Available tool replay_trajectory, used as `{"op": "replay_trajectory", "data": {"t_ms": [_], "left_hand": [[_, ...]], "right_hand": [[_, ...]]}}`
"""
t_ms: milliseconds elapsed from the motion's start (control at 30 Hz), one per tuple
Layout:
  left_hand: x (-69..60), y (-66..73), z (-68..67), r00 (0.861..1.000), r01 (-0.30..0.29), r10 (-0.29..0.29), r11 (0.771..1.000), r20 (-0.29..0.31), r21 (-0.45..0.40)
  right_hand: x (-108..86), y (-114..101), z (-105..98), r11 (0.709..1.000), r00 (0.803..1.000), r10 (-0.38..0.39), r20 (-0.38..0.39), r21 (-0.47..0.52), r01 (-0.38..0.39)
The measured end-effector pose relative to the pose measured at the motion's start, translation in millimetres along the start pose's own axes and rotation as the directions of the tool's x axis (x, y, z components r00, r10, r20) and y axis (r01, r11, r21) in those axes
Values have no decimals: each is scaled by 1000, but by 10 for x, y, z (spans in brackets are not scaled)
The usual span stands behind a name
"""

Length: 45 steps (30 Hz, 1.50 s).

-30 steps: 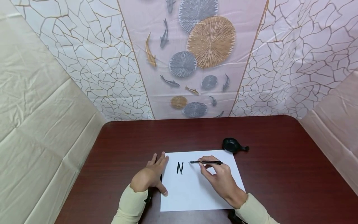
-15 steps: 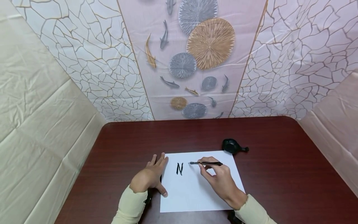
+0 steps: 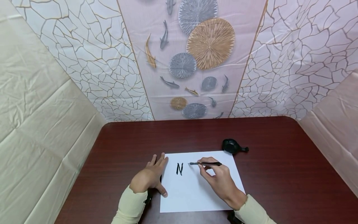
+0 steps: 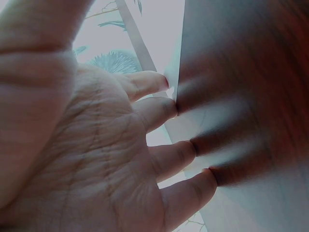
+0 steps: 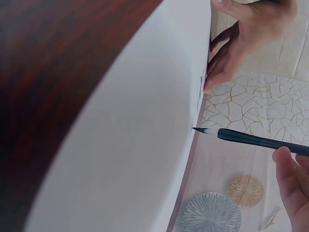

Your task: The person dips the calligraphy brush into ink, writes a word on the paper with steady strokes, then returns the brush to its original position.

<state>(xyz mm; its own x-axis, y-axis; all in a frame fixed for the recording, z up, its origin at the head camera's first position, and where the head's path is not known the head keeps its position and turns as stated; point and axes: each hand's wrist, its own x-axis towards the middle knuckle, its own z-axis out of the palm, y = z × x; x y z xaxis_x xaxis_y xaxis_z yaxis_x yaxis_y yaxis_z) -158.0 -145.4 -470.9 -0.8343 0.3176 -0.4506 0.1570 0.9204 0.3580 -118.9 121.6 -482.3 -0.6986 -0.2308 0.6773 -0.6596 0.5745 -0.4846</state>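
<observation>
Pinches a slim dark brush [image 5: 251, 139] between the thumb and curled fingers of the right hand [image 3: 222, 180], over a white sheet of paper [image 3: 193, 193]. Points the bristles leftward in the head view, pale at the base and dark at the tip; cannot tell contact with the sheet from a slight gap. Rests the left hand [image 3: 149, 175] along the sheet's left edge, with fingers spread and nearly straight and with the thumb over the margin. Wears pale yellow sleeves [image 3: 131, 202]. Shows, between the left hand and the brush tip, a single black letter N [image 3: 179, 169]. Has, at the sheet's far right corner, a small black dish [image 3: 231, 146] with a short handle pointing right. Spreads out below into a dark red-brown table [image 3: 134, 137]. Ends behind in a patterned backdrop [image 3: 211, 43] of discs and fish, flanked by cracked-line panels and plain cream cloth [image 3: 42, 124].
</observation>
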Motion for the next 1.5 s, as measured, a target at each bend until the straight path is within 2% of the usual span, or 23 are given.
{"op": "replay_trajectory", "data": {"t_ms": [433,1033,1300,1500], "left_hand": [[7,-7,-7,1000,-6,6,1000,5,14],[-7,-14,-7,1000,-26,26,1000,0,-14],[0,-16,-8,1000,-29,29,1000,6,-6],[-2,-13,-19,1000,-23,23,1000,9,4]], "right_hand": [[8,13,12,1000,1000,-11,-5,3,11],[-11,12,8,999,999,38,34,-8,-38],[-22,-2,-4,1000,999,20,31,3,-20],[-35,-35,-32,1000,1000,-24,10,18,23]]}}
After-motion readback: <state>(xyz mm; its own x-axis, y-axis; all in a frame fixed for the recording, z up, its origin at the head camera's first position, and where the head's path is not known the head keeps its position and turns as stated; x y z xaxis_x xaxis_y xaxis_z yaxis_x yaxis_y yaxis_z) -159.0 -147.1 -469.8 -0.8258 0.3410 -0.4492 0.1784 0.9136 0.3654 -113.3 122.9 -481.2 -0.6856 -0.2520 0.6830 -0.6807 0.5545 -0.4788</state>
